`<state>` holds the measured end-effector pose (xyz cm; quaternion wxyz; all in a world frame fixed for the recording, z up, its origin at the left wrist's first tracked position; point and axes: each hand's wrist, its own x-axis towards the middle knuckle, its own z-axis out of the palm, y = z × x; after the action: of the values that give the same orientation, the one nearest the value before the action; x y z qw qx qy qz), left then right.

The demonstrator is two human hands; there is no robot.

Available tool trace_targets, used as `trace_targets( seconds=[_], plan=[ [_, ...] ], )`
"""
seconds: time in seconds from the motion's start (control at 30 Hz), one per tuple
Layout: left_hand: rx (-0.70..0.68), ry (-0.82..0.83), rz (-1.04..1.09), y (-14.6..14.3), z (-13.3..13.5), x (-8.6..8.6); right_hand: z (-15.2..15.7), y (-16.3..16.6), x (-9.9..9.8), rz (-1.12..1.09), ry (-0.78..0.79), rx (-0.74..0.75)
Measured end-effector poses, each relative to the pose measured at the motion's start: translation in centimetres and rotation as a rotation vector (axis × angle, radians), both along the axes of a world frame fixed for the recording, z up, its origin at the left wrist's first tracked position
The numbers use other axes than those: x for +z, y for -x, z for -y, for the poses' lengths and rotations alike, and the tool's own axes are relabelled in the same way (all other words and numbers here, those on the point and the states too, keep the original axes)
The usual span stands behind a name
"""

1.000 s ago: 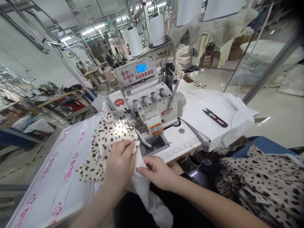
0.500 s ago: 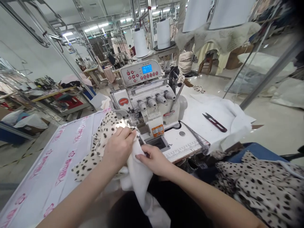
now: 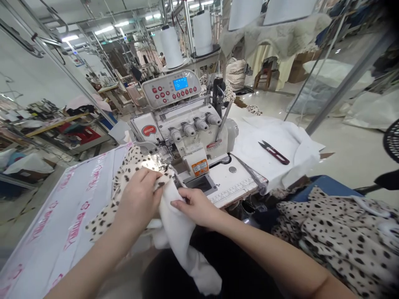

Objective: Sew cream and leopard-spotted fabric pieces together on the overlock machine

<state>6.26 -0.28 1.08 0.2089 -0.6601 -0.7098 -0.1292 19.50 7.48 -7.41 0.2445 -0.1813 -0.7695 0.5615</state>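
Note:
My left hand (image 3: 137, 198) grips a cream cloth with black spots (image 3: 132, 168), pressing it down just in front of the overlock sewing machine's presser foot (image 3: 163, 160). My right hand (image 3: 195, 206) pinches a fold of white fabric (image 3: 177, 236), which hangs down towards my lap. The two hands are close together, with the white fabric meeting the spotted cloth's edge between them. The needle area is partly hidden by the cloth.
A white-printed work surface (image 3: 71, 216) extends left of the machine. Red-handled thread snips (image 3: 274, 153) lie on a white cloth (image 3: 264, 133) at the right. A spotted fabric pile (image 3: 343, 236) sits at lower right. Thread cones (image 3: 202, 33) stand behind.
The whole view has swung slightly, so the machine sits further left. My hands have drawn closer together, and more white fabric is bunched up between them.

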Motion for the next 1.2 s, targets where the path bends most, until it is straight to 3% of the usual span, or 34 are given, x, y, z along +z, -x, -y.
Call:
trace_targets(
  seconds=[0.17, 0.4, 0.6, 1.0, 1.13, 1.2],
  plan=[
    [-0.086, -0.008, -0.325, -0.6, -0.1, -0.5, 0.2, 0.0, 0.0, -0.009, 0.006, 0.005],
    [-0.001, -0.130, -0.015, -2.2, 1.0, -2.3, -0.2, -0.5, 0.4, -0.021, -0.025, 0.029],
    [0.048, -0.171, 0.007, -3.0, 1.2, -3.2, -0.2, -1.2, 1.2, -0.010, -0.093, 0.026],
    [-0.047, -0.015, 0.091, -1.4, 0.4, -1.2, -0.7, 0.0, 0.9, -0.022, -0.114, -0.003],
    [-0.077, 0.051, 0.046, -1.6, 1.9, -0.8, -0.5, 0.1, 0.6, -0.028, -0.054, -0.033],
    [-0.032, 0.004, -0.042, -2.1, 3.2, -1.0, -0.1, 0.0, 0.2, -0.051, 0.017, -0.036]
  ],
)
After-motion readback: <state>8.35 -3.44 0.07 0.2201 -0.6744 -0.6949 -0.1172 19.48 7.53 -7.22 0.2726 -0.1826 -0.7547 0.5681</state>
